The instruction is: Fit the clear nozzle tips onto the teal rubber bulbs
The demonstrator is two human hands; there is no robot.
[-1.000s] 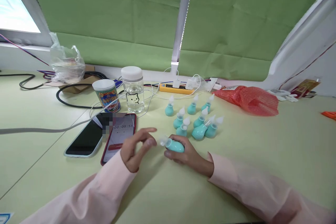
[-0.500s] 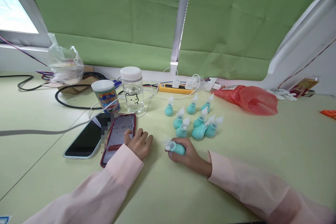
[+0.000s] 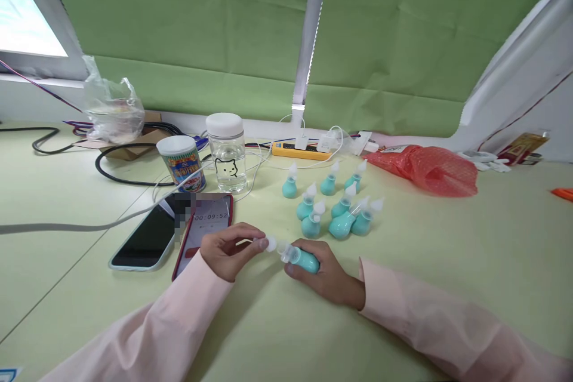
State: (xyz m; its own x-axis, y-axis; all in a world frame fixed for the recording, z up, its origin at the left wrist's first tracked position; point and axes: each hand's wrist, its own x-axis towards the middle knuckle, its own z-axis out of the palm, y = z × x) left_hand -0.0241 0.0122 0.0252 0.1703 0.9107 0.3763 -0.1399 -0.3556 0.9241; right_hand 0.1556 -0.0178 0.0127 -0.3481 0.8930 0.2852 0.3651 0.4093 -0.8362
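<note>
My right hand (image 3: 329,277) is closed around a teal rubber bulb (image 3: 305,260) that lies sideways, its clear neck pointing left. My left hand (image 3: 226,253) pinches a small white tip (image 3: 270,244) right at that neck, with a thin pale stick showing between the fingers. Several more teal bulbs with white tips (image 3: 333,203) stand upright in a cluster just beyond my right hand. Both arms wear pale pink sleeves and rest on the light green table (image 3: 447,250).
A red-cased phone (image 3: 206,227) showing a timer and a dark phone (image 3: 147,239) lie left of my left hand. Behind them stand a printed can (image 3: 182,162) and a clear jar (image 3: 226,152). Cables, a yellow power strip (image 3: 301,151), a red bag (image 3: 425,170) and a plastic bag (image 3: 114,110) line the back.
My left hand left the red phone and came right to the bulb's neck, now pinching a white tip there. The right hand stayed on the bulb. The timer advanced.
</note>
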